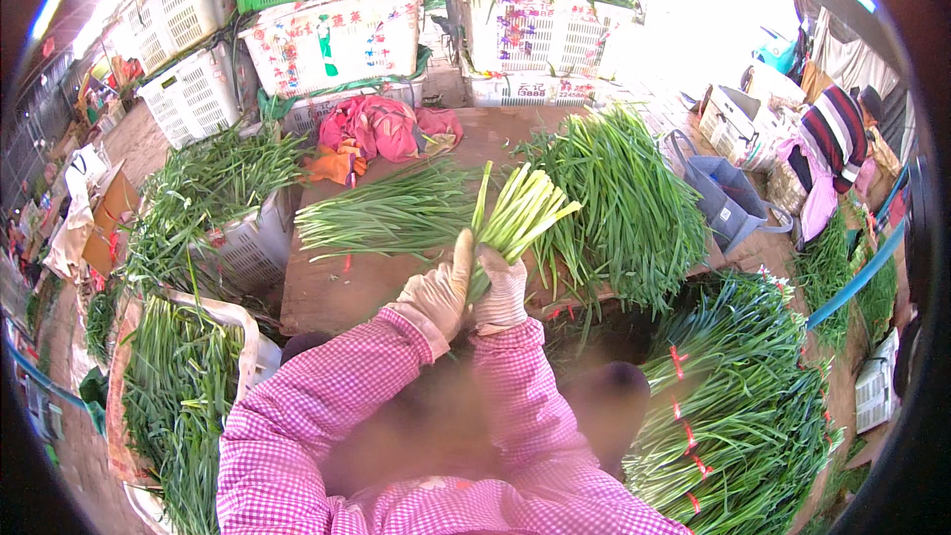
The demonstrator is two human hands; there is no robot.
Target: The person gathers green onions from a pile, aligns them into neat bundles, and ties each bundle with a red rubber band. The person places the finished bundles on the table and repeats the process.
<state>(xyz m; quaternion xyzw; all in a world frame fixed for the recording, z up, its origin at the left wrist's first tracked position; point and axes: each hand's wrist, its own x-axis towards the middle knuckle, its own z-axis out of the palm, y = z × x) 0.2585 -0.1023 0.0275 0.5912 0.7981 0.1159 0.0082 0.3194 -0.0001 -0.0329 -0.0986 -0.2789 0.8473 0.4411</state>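
Both my hands wear pale work gloves and grip one bunch of Chinese chives (pixel 520 212), its pale cut ends fanned upward to the right. My left hand (pixel 438 293) wraps the bunch from the left with the thumb pointing up. On its other side, my right hand (pixel 501 290) closes around the stems, touching the left. Beyond them a flat layer of chives (pixel 386 208) lies on the brown wooden board (pixel 327 297). A large loose heap of chives (pixel 624 200) covers the board's right side. The leaf ends of the held bunch are hidden behind my hands.
Red-tied chive bundles (pixel 743 394) are stacked low at my right. A chive-filled white crate (pixel 249 349) stands at my left. Pink cloth (pixel 379 126) lies at the board's far edge. Stacked plastic crates (pixel 334 37) rise behind. A grey tote bag (pixel 724 193) and a bent-over person (pixel 832 141) are at right.
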